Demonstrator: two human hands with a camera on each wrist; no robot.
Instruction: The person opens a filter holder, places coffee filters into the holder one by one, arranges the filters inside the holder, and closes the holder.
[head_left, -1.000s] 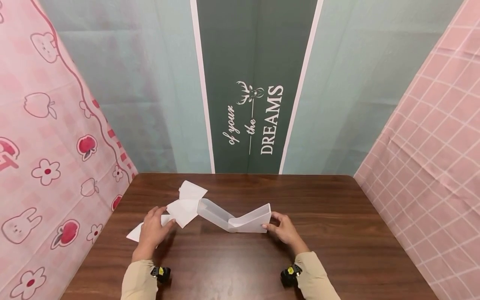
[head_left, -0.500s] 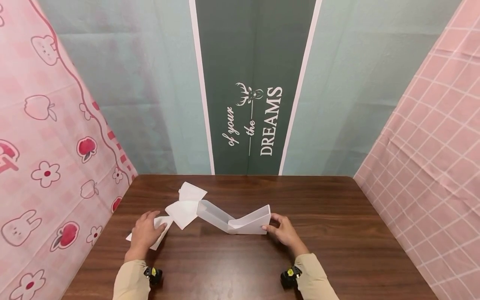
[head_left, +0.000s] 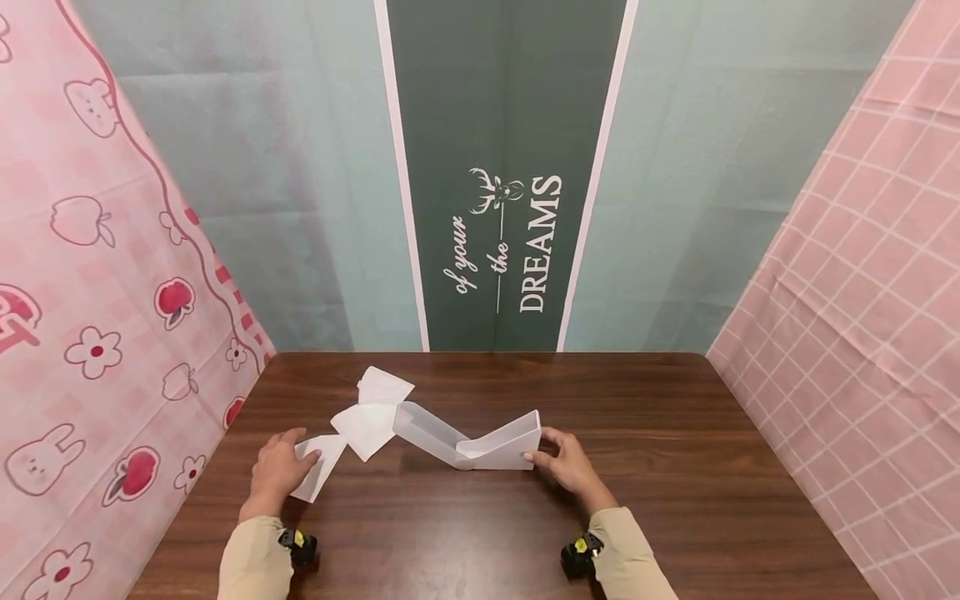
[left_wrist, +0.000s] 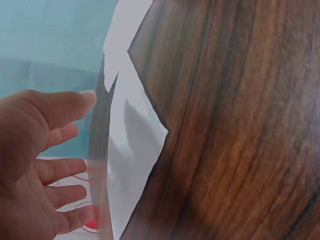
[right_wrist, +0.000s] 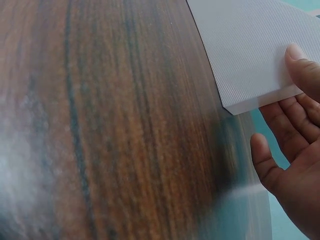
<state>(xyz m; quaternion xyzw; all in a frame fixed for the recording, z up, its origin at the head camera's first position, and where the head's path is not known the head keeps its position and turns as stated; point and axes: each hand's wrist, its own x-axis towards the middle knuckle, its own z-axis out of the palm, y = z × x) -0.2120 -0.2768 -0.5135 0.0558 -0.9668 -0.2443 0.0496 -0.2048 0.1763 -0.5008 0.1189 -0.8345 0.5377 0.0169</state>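
My left hand (head_left: 281, 468) hovers over the left end of a white folded napkin (head_left: 321, 471). In the left wrist view its fingers (left_wrist: 65, 170) are spread, with a gap to the napkin (left_wrist: 132, 145). Two more white napkins (head_left: 365, 427) lie beyond it, overlapping at their edges. A translucent white plastic box (head_left: 498, 450) stands bent into a V shape, its far left arm reaching the middle napkin. My right hand (head_left: 572, 468) grips its right end, thumb on the near face and fingers behind. The right wrist view shows the box's finely ribbed wall (right_wrist: 250, 55).
Everything rests on a dark wood-grain table (head_left: 465, 550). A green and teal curtain (head_left: 517, 208) hangs behind its far edge. Pink patterned cloths stand at the left (head_left: 97, 292) and right (head_left: 825, 333). Black cameras are strapped to both wrists.
My left hand has moved left along the nearest napkin, uncovering more of it. The right hand and the plastic box stay in place.
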